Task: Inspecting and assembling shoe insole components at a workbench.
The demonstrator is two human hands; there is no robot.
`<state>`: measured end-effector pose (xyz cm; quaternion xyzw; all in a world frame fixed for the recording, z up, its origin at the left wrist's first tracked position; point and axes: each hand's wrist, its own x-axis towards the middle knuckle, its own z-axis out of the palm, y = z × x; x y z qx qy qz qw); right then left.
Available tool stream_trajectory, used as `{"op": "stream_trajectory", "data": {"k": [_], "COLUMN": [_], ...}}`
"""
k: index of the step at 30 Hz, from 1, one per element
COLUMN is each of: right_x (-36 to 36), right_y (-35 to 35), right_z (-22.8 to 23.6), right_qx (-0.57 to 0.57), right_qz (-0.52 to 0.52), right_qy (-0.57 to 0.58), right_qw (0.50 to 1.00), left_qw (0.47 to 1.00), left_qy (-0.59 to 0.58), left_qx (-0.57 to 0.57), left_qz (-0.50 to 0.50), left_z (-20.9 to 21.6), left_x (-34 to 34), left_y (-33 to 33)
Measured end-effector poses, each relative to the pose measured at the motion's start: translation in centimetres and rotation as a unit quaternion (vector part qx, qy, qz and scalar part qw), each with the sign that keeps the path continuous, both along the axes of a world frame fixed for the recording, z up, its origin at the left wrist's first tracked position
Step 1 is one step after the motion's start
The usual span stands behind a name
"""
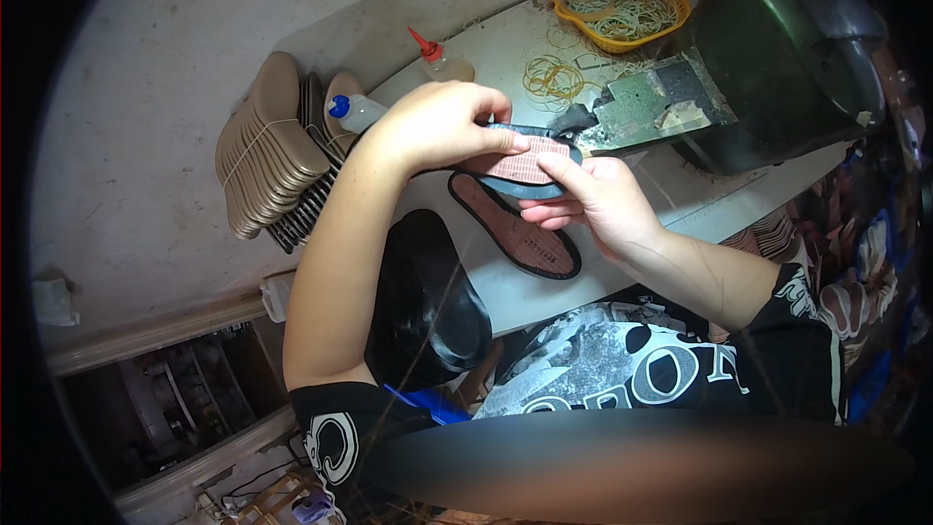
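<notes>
Left grip [442,126] and right grip [607,199] both pinch the sole [522,167]; a loosening thumb could drop it onto the insole [520,235] just beneath.

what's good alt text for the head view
The left hand and right hand hold a dark-edged pink insole over a white table. A similar insole lies on it; banded beige insoles stand left, a yellow basket behind.
</notes>
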<state>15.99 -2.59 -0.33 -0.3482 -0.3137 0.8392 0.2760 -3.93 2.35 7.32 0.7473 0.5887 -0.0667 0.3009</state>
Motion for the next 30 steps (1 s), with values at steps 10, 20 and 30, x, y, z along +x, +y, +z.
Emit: {"op": "stream_trajectory", "data": {"k": [10,20,30], "right_x": [0.9,2.5,9.6], "right_y": [0.4,1.1,-1.0], "right_z": [0.2,0.8,0.8], "right_qx": [0.064,0.088,0.078], "right_qz": [0.019,0.066,0.276], "right_qy": [-0.018,-0.075,0.025], "right_qw": [0.998,0.991,0.958], "left_qw": [0.970,0.859,0.821], "left_qy": [-0.167,-0.345,-0.389], "left_qx": [-0.006,-0.154,-0.152], "left_qz": [0.176,0.345,0.389], "left_z": [-3.1,-3.9,-4.3], "left_x": [1.5,2.9,2.4], "left_y": [-4.8,-6.8,-5.8]}}
